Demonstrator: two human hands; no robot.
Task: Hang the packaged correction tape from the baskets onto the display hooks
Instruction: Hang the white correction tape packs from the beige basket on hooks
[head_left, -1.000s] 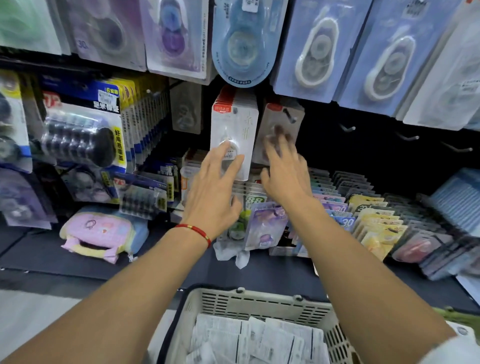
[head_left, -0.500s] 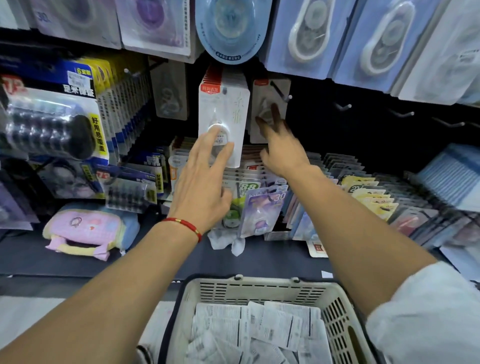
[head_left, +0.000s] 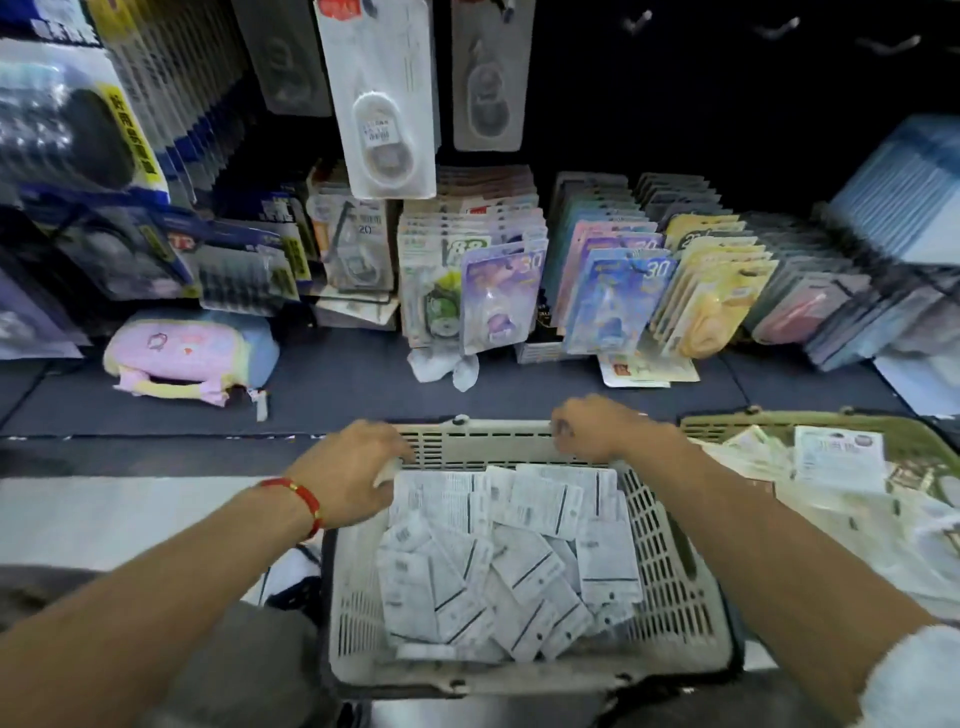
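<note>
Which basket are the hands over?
The grey basket in the middle, full of white packs. The green basket sits off to its right.

Pink pouch (head_left: 176, 358) on shelf (head_left: 337, 395)

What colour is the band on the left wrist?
Red, with a small gold bead; the wristband shows clearly in the head view.

I'm in a stationery shop aisle: carded correction tape packs (head_left: 383, 98) hang off pegboard hooks (head_left: 776, 28), more rows of blister packs (head_left: 613, 291) stand along the dark shelf (head_left: 337, 384), and stock baskets (head_left: 670, 571) sit at its front edge.
</note>
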